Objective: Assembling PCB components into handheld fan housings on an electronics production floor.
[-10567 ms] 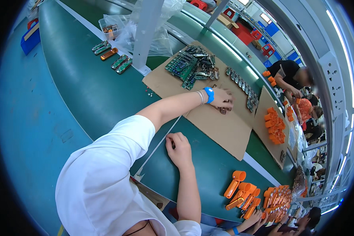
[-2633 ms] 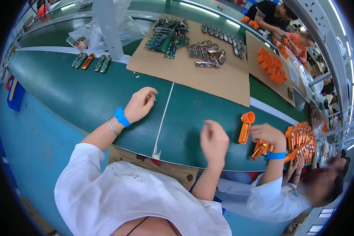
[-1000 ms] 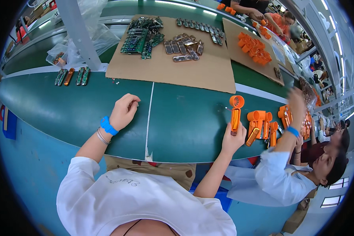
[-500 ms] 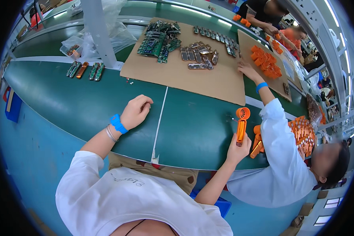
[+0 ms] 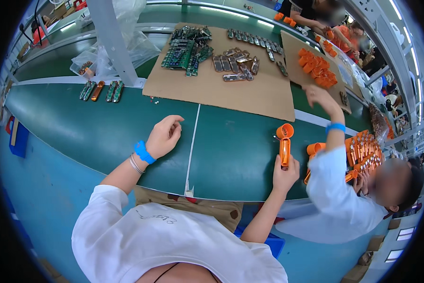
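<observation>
My right hand grips an orange handheld fan by the lower end of its handle. The fan stands nearly upright above the green bench, its round head at the top and the front of its handle uncovered. My left hand hovers over the bench left of the white seam line, fingers curled inward. Whether anything small sits in those fingers is hidden. Beyond it, at the bench's far edge, lie several green circuit boards in casings and one orange casing.
A cardboard sheet carries heaped circuit boards and shiny casings. To my right a co-worker's arm reaches over the bench near stacked orange fans. Orange round parts lie further back. A metal post rises at the left.
The co-worker's hand has drawn back to the right from the cardboard's edge. My right hand keeps the fan, now turned more upright. My left hand stays almost in place.
</observation>
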The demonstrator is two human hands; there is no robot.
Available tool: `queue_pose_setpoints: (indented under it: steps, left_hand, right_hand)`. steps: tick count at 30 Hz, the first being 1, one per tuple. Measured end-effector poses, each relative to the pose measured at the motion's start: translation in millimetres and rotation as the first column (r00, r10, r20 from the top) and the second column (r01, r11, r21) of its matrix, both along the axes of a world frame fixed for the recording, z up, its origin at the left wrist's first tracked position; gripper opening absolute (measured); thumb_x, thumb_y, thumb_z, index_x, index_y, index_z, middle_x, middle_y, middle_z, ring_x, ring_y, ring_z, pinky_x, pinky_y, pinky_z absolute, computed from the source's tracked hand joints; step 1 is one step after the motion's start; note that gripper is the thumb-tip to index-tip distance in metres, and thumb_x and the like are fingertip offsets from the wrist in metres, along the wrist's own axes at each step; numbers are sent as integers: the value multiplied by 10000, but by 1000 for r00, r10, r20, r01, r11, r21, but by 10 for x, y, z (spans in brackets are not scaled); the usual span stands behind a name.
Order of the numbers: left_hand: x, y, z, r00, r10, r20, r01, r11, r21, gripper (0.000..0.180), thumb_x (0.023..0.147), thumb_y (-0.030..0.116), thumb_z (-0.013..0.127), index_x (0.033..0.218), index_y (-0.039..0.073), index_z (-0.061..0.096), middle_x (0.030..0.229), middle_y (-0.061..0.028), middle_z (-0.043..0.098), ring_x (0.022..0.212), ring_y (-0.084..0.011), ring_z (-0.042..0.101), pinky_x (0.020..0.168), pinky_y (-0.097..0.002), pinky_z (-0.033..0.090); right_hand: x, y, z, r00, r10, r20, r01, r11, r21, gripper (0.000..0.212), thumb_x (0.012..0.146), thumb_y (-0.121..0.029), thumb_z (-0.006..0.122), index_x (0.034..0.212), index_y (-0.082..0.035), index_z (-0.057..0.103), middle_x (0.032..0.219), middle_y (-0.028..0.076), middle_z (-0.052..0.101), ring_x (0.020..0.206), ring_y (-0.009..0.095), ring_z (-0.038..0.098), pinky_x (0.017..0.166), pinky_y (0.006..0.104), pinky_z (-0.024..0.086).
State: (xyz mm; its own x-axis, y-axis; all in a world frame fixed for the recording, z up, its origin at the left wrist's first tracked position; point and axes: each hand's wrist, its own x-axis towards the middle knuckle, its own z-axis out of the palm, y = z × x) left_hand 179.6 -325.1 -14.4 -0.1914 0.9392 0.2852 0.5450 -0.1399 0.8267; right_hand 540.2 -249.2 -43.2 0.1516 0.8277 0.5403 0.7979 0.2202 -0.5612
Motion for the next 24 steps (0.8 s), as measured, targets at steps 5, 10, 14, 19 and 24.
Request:
queue_pose_setpoints:
  steps: [5, 10, 14, 19, 24]
  left_hand:
    - [153, 263, 261, 983, -144, -116, 152, 987, 61, 280, 833, -22, 531, 1112, -13, 507, 944, -153, 553, 817, -266, 585, 726, -332, 486]
    - [839, 1849, 393, 872, -288, -396, 403, 881, 247, 320, 830, 37, 517, 1145, -17, 496, 1057, -203, 550, 990, -377, 540, 836, -418, 462]
    - [1494, 3078, 324, 654, -126, -746, 344, 928, 145, 404, 789, 60, 539, 1186, 11, 486, 1223, -171, 519, 1098, -327, 515, 893, -406, 451]
    - [1691, 4480, -511, 493, 220, -842, 349, 836, 423, 402, 857, 199, 467, 1247, 132, 536, 1410, -60, 425, 1372, -251, 279, 1058, -556, 268]
    - [2055, 4643, -355, 410, -79, -909, 337, 939, 70, 319, 844, 168, 503, 1133, 109, 624, 1268, -114, 545, 1217, -263, 482, 930, -492, 440]
  right_hand:
    - [-73, 25, 25, 1000, -14, -3, 14, 997, -81, 319, 740, -155, 749, 1007, -13, 648, 825, 98, 560, 587, 195, 514, 530, 310, 442]
    - [27, -49, 100, 998, -66, -2, 66, 997, -26, 288, 730, -117, 746, 979, -11, 648, 778, 84, 537, 575, 178, 500, 490, 293, 403]
    - [27, -43, 73, 999, -37, 12, 36, 998, 49, 315, 713, -120, 751, 994, -21, 650, 761, 81, 526, 514, 168, 472, 479, 300, 399]
    - [-29, -20, 49, 1000, 3, 12, -3, 999, -54, 343, 728, -179, 748, 1015, -31, 633, 850, 125, 588, 600, 256, 591, 521, 347, 496]
    - [34, -27, 34, 996, -52, -76, 54, 998, 19, 343, 689, -137, 768, 1002, -36, 671, 815, 57, 585, 481, 113, 472, 454, 246, 423]
